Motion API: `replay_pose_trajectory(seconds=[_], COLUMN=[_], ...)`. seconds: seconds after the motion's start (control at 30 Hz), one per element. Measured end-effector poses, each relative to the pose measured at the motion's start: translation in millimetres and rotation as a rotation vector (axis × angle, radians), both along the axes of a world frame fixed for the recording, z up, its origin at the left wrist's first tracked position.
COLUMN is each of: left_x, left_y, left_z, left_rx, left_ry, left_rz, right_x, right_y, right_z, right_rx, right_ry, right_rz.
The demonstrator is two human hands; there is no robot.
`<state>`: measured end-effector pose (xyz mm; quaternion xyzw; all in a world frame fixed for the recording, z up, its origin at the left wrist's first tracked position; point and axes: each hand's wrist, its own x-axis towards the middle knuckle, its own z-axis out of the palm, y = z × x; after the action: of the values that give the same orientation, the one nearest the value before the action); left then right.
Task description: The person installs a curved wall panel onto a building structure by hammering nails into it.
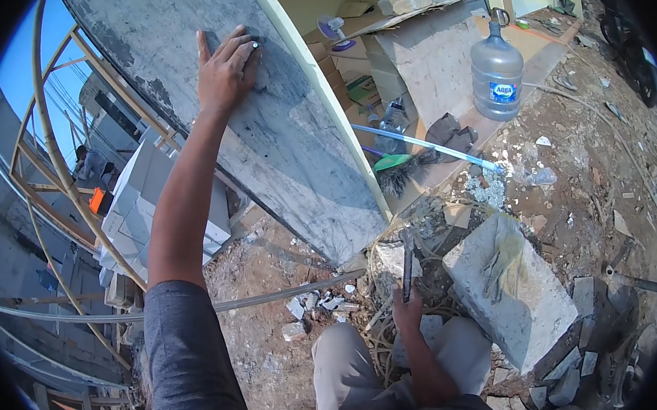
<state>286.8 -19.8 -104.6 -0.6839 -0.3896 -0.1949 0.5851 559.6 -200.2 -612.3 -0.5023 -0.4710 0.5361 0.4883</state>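
My left hand [229, 69] rests on the grey plastered wall [293, 135], its arm stretched up and its fingers spread. A small pale round spot shows beside those fingers, too small to make out. Low between my knees, my right hand [408, 312] is closed round a dark, slim tool that looks like a hammer [408, 264]. The tool points upward and away from me, in front of a pale broken piece of masonry [398, 260]. To the right of that hand lies a large whitish block [514, 299] with a worn glove [507, 267] on top.
A long pipe [289, 299] crosses at left near bamboo poles [50, 141]. Right of the wall are a blue-handled broom [431, 148], a big water bottle [497, 71] and a leaning board [437, 64]. Rubble [569, 378] covers the ground. A person [93, 164] sits far left.
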Motion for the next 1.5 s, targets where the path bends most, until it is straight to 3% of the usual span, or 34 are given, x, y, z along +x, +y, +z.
replay_pose_trajectory(seconds=[0.43,0.67,0.73,0.87,1.17,1.33,1.5], left_x=[0.4,2.5,2.9,-0.3,1.6,1.2,-5.5], left_y=[-4.9,-6.5,-7.4,-4.9,-5.9,-10.6,-11.0], left_z=[-12.4,-12.6,-12.6,-12.0,-12.2,-11.8,-5.8], left_rx=[-0.177,-0.18,-0.176,-0.183,-0.17,-0.211,-0.281], left_ry=[0.014,0.004,0.009,0.01,-0.001,-0.024,0.006], left_rz=[0.006,0.01,0.013,-0.009,-0.062,-0.052,-0.084], right_x=[-0.1,-6.6,-13.0,-7.9,14.8,18.4,7.9], right_y=[-4.5,0.0,1.4,2.3,18.7,43.1,52.3], right_z=[12.9,-15.7,-28.8,-30.8,69.5,113.0,180.6], right_rx=[0.024,0.001,0.044,0.041,0.225,0.423,0.479], right_ry=[-0.108,-0.165,-0.013,-0.059,0.05,-0.061,0.11], right_rz=[0.035,0.016,-0.048,0.004,0.1,0.16,0.184])
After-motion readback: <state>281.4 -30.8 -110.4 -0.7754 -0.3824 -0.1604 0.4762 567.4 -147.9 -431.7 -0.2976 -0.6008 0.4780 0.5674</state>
